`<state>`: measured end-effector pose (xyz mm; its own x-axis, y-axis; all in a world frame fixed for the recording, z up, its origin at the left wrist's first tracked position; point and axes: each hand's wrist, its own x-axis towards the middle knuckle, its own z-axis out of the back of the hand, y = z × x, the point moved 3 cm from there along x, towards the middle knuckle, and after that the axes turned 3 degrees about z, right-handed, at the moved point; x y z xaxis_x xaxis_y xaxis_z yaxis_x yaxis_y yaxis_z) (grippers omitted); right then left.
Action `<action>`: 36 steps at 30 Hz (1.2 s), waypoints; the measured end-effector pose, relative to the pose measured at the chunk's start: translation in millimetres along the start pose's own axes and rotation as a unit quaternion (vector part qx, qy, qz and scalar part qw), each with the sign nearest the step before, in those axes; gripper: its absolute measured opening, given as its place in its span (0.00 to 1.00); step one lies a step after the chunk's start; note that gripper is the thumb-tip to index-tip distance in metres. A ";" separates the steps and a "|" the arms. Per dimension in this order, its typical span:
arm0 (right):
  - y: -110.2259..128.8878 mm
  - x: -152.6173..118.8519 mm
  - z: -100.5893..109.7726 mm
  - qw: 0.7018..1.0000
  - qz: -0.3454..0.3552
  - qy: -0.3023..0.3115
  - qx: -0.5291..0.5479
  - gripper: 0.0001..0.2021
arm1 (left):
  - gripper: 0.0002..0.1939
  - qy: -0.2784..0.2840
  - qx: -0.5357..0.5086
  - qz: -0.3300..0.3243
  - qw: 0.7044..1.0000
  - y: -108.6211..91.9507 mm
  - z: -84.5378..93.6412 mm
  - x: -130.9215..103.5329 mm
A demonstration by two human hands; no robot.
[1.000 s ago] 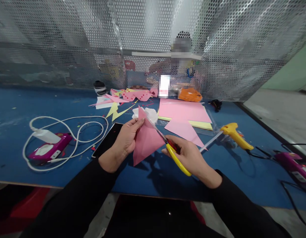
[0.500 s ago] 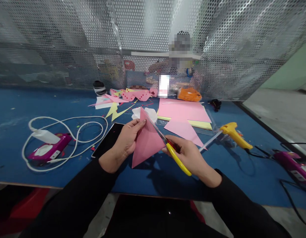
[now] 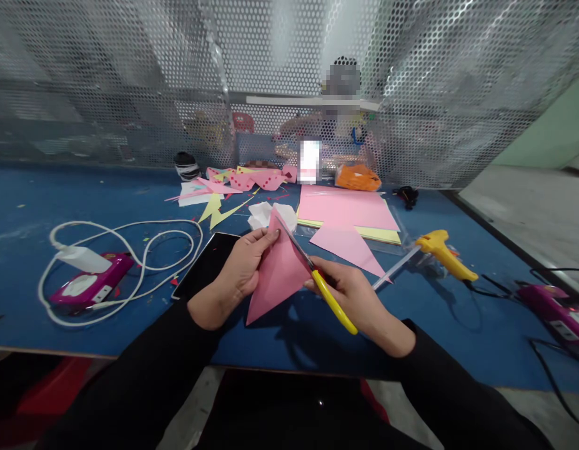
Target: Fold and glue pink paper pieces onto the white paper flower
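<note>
My left hand (image 3: 245,262) pinches a piece of pink paper (image 3: 280,269) between thumb and fingers, near its upper pointed corner. My right hand (image 3: 352,290) is wrapped round the handles of a pair of scissors (image 3: 335,303) with a yellow grip. The blades run along the paper's right edge and point up toward the tip; they look nearly closed. Crumpled white paper (image 3: 258,215) lies just behind the tip. Beneath my left wrist is a black tablet-like device (image 3: 205,262).
Pink and yellow sheets (image 3: 350,209) lie at the back, with a cut pink piece (image 3: 345,247) before them. A yellow glue gun (image 3: 446,256) rests at right. At left, a white cable (image 3: 165,228) loops around a purple power strip (image 3: 92,281). Yellow scraps (image 3: 217,212) lie behind.
The paper has tilted slightly, its lower corner shifting left and down and its tip a little right. My right hand and the scissors have moved slightly left.
</note>
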<state>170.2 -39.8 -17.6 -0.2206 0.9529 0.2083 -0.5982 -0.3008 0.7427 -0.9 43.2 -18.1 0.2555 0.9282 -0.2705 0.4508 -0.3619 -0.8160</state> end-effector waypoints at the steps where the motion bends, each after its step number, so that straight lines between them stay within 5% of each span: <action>1: -0.3 -0.1 -0.8 1.000 0.003 -0.002 0.007 0.17 | 0.14 0.002 0.000 0.000 1.000 0.2 0.5 0.5; 36: -3.8 -2.4 1.3 0.999 -0.007 -0.004 -0.045 0.19 | 0.14 -0.002 0.005 0.002 1.000 0.4 1.3 -0.6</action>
<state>174.0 -40.8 -20.1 -0.2052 0.9572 0.2043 -0.6682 -0.2895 0.6853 -2.0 42.6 -19.0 0.2549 0.9267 -0.2761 0.4415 -0.3656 -0.8194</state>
